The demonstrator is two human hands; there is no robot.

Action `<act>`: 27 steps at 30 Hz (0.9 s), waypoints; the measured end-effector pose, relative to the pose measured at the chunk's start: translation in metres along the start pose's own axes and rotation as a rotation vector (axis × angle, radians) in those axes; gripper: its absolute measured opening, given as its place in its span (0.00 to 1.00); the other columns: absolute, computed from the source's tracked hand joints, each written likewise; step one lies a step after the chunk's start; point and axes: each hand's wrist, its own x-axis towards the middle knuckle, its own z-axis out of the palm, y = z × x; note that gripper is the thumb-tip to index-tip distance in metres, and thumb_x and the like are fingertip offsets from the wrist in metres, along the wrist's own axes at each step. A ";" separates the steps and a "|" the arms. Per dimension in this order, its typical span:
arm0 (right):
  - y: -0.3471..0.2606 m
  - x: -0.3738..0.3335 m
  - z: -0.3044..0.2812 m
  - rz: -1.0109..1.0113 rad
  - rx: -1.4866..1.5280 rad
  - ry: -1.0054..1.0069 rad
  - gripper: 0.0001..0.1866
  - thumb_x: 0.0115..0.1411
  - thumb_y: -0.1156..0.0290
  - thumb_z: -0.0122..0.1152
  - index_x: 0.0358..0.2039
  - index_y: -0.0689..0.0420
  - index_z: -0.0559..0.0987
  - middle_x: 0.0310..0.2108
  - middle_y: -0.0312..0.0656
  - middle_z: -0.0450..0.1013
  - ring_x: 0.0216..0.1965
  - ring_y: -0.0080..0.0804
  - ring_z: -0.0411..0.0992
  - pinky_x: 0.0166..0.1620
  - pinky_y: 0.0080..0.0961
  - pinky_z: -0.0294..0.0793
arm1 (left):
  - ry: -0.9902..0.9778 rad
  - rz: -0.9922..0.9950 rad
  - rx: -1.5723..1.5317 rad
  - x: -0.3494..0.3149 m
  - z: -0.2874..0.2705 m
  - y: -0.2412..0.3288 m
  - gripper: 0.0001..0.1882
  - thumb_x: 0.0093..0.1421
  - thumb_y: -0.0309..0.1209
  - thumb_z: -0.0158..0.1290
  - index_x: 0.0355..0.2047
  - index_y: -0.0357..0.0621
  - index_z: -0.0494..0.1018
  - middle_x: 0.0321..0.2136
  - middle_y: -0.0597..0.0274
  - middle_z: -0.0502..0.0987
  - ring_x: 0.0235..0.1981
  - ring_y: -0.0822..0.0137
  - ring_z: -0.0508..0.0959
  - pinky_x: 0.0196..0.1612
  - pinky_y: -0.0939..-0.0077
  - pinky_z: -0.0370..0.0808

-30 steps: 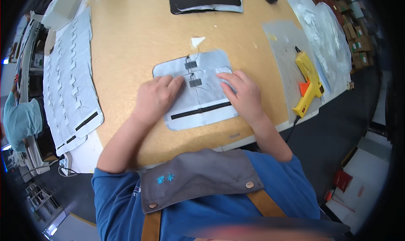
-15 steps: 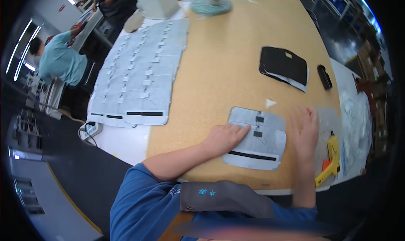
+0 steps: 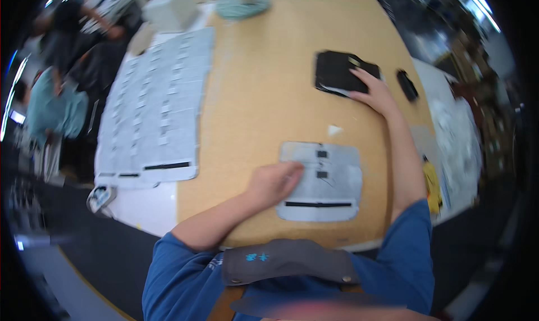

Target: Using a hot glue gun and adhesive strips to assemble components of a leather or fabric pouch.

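A light grey fabric panel [image 3: 343, 180] with rounded corners lies flat before me, bearing two small dark squares and a black strip along its near edge. Over its left edge is my left hand [image 3: 274, 184], fingers bent and blurred; whether it grips anything cannot be made out. My right hand [image 3: 377, 96] reaches farther out to a small stack of black panels [image 3: 336, 69] with a pale layer beneath. Its fingers are spread on the stack's right part, thumb apart near the lower edge.
Large grey sheets [image 3: 188, 107] with rows of small tags cover the table's left side. Behind them stand a white box [image 3: 170, 9] and a green round base [image 3: 242, 6]. At right are a black oblong object [image 3: 407, 85], a yellow tool [image 3: 431, 186] and clear plastic [image 3: 457, 141]. People are at left.
My right hand has moved from beside the grey panel out to the black stack. My left hand has drawn back toward the panel's left edge, fingers more bent. The view has shifted.
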 end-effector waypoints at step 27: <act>-0.167 -0.038 -0.066 0.225 1.255 0.523 0.19 0.71 0.68 0.48 0.57 0.64 0.72 0.40 0.38 0.78 0.39 0.19 0.75 0.44 0.18 0.73 | -0.546 -0.696 -1.178 0.004 -0.019 0.033 0.25 0.67 0.41 0.52 0.60 0.44 0.66 0.16 0.77 0.59 0.15 0.82 0.58 0.18 0.86 0.53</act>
